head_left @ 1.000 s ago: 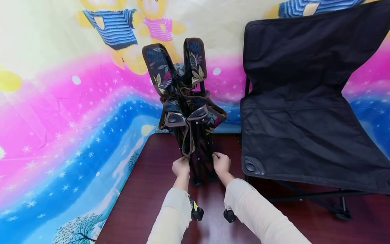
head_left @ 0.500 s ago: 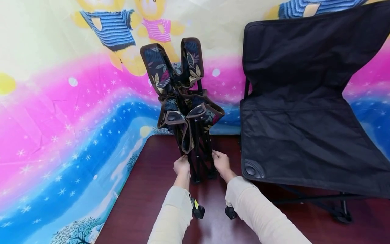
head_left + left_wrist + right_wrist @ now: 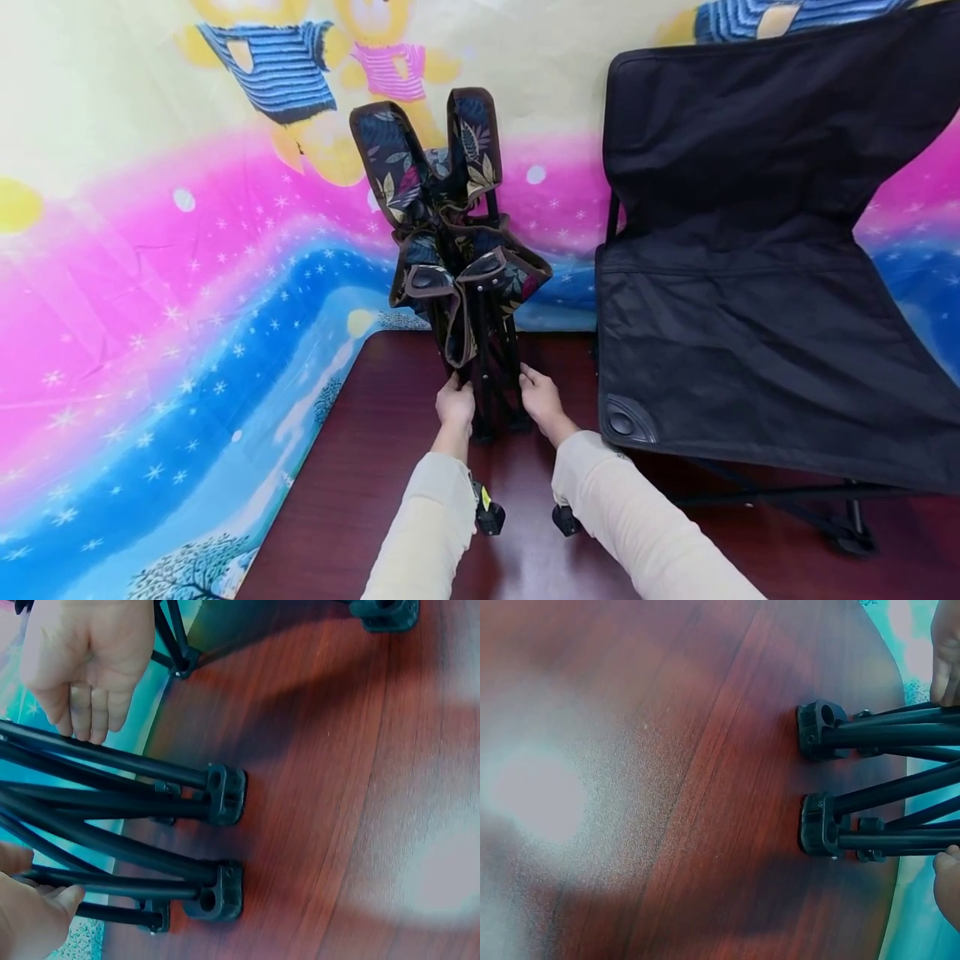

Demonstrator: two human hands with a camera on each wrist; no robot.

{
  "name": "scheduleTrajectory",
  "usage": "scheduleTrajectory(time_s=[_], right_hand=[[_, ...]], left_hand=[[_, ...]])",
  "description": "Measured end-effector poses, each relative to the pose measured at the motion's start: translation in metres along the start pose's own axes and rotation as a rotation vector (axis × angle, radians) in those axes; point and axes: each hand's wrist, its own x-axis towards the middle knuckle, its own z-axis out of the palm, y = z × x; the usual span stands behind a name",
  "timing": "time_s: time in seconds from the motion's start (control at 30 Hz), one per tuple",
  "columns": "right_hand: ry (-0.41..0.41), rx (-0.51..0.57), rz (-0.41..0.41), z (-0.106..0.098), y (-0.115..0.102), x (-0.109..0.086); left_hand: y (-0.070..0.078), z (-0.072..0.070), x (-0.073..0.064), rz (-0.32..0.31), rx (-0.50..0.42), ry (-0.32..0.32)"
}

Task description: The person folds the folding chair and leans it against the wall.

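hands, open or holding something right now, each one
Left hand: closed, pinching a left-side leg of the folded chair.
Right hand: closed, pinching a right-side leg.

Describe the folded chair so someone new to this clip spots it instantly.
Find the dark-red table in front of the cartoon-printed backdrop. Toward its far edge, left of the opened black chair in the head view, stands the folded chair, legs between the left hand and right hand. Leaf-patterned fabric with brown edging sets it apart from its plain neighbour.
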Motion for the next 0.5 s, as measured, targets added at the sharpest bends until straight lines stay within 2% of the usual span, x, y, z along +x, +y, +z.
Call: scheduleTrajectory(time_s=[0.03, 0.07, 0.1, 0.17, 0.2, 0.27, 0.33, 0.4, 0.5], right_hand=[[-0.004, -0.005, -0.006, 0.0, 0.0, 0.001], [-0.008, -0.01, -0.012, 0.0, 0.001, 0.001], [-0.01, -0.017, -0.018, 0.001, 0.001, 0.002], [-0.011, -0.023, -0.026, 0.001, 0.002, 0.003], [-0.012, -0.025, -0.03, 0.001, 0.003, 0.003], [-0.016, -0.024, -0.038, 0.002, 0.003, 0.003], [-0.025, -0.015, -0.04, 0.002, 0.004, 0.003], [-0.041, -0.005, -0.042, 0.003, 0.004, 0.003], [-0.068, 0.007, -0.034, 0.002, 0.005, 0.004]], left_hand=[[-0.009, 0.002, 0.006, 0.025, 0.014, -0.007], [-0.007, 0.0, 0.005, 0.04, 0.026, -0.019], [0.005, -0.005, -0.004, 0.046, 0.042, -0.029], [0.045, -0.021, -0.035, 0.066, 0.084, -0.017], [0.079, -0.036, -0.062, 0.07, 0.089, -0.031], [0.137, -0.059, -0.105, 0.053, 0.112, -0.047], [0.185, -0.078, -0.142, 0.042, 0.119, -0.05], [0.221, -0.093, -0.168, 0.022, 0.136, -0.083], [0.236, -0.099, -0.176, 0.017, 0.167, -0.113]])
